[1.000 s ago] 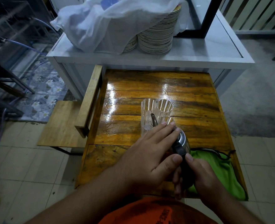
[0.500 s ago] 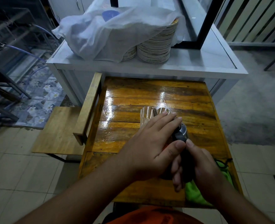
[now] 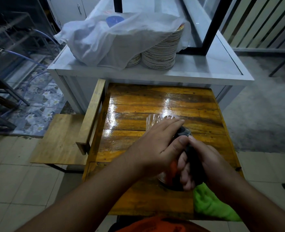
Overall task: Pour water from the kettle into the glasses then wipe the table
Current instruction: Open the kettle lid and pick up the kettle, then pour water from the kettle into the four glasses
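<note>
Tiled floor lay at the left, with a low wooden bench (image 3: pixel 59 139) pushed against the glossy plank desk (image 3: pixel 130 139) where we worked; beyond the desk's far edge stood a white counter (image 3: pixel 205 71) carrying stacked plates (image 3: pixel 162 52) half under a white cloth (image 3: pixel 108 41).

Our left hand (image 3: pixel 157 146) lay flat over the kettle (image 3: pixel 184 131), fingers stretched forward and thumb pressed in toward the handle, palm down on the lid. We judged it was there to keep the lid seated while the body tipped. Past its fingertips stood the glasses (image 3: pixel 152 121), two ribbed clear rims close together at mid-desk, placed just beyond the spout's likely reach so the pour would be short. We could not tell whether they held water, and the spout itself was hidden.

Our right hand (image 3: pixel 203 161) was curled tight around the kettle's dark handle, taking the weight. Of the kettle we saw little: a strip of bright metal by the lid, a black handle, a dark rounded base above the near part of the desk.

At the near right corner lay the green cloth (image 3: pixel 210 205), partly under our right wrist, kept handy, we supposed, for the wiping.
</note>
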